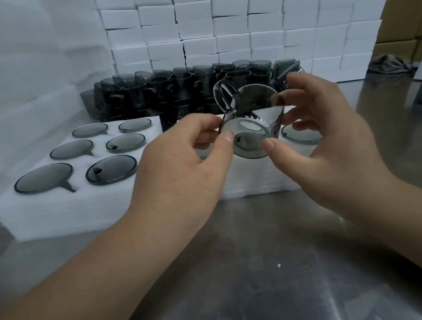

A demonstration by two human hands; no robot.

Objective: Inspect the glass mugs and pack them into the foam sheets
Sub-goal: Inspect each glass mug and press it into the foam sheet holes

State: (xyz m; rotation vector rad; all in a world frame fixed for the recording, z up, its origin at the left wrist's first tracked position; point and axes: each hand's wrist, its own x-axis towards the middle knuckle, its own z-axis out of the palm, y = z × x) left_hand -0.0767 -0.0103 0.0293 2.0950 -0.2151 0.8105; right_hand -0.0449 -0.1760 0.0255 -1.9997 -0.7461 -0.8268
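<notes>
Left hand (188, 160): forearm entering from lower left; grip closed, thumb and forefinger pinching the base rim of the smoky grey transparent glass mug (251, 117). Right hand (332, 130): fingers curled round the mug's wall, thumb on the base. Mug: held tilted above the white foam sheet (255, 180), base toward the camera, handle upper left.

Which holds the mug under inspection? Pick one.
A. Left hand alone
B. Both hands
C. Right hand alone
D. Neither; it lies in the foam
B: the left hand and the right hand each pinch the tilted glass mug with thumb and fingers, above the foam sheet.
</notes>
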